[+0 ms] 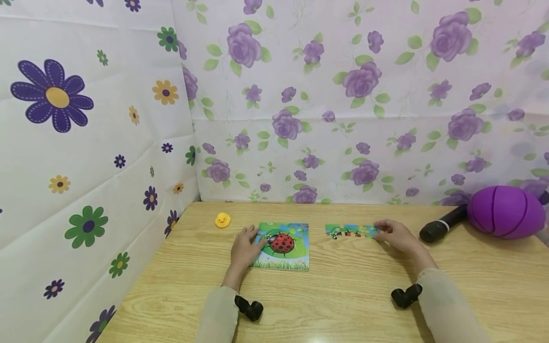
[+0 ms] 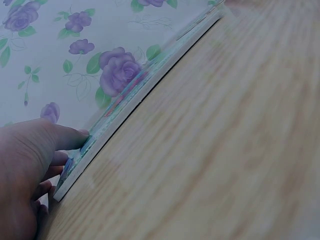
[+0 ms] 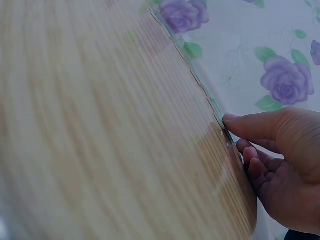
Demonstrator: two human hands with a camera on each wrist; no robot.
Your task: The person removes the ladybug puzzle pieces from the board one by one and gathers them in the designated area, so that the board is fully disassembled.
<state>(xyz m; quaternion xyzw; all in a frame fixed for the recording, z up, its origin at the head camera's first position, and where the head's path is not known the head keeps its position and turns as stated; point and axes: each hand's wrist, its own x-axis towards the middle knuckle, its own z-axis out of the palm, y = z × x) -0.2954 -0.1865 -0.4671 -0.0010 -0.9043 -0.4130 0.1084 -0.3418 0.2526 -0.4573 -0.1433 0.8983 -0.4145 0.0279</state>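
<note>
1. The ladybird puzzle board (image 1: 284, 245), green with a red spotted bug, lies flat on the wooden table (image 1: 343, 305).
2. The left hand (image 1: 243, 247) rests relaxed fingers on its left edge.
3. The right hand (image 1: 396, 236) pinches a strip of joined puzzle pieces (image 1: 351, 231) just right of the board.

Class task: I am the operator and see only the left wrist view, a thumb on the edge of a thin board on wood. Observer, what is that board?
Observer: A ladybird puzzle board, lying flat on the wooden table; the left hand touches its left edge.
Operator: Where is the other hand?
Observer: The right hand touches the end of a strip of joined puzzle pieces, to the right of the board.
Operator: Anything else nearby?
Observer: A small yellow duck behind the board to its left, a black microphone and a purple ball at far right.
</note>
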